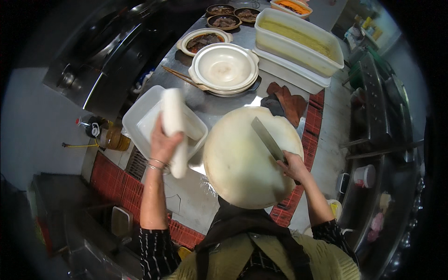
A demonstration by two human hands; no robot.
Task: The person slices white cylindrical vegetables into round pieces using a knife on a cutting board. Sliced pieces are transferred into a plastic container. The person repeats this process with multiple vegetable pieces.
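My left hand (163, 141) grips a long, smooth white cylinder, perhaps a peeled radish (174, 126), slightly blurred, above a white plastic tub (135, 120). Another pale piece (193, 127) lies in that tub. On the right, my right hand (293, 166) holds a cleaver (266, 138) by its handle, its blade over a thick round cutting board (241, 164). Past the board, pale ceramic bowls (225, 68) with side lugs are stacked. A brown and dark cloth (288, 101) lies at the board's far right.
Chopsticks (180, 75) rest left of the stacked bowls. Behind stand a bowl of dark food in red sauce (204, 40), several small dark bowls of meat (224, 22) and a long tub of yellowish food (297, 38) on a lidded white container (290, 71). Bottles (113, 138) stand left of the table.
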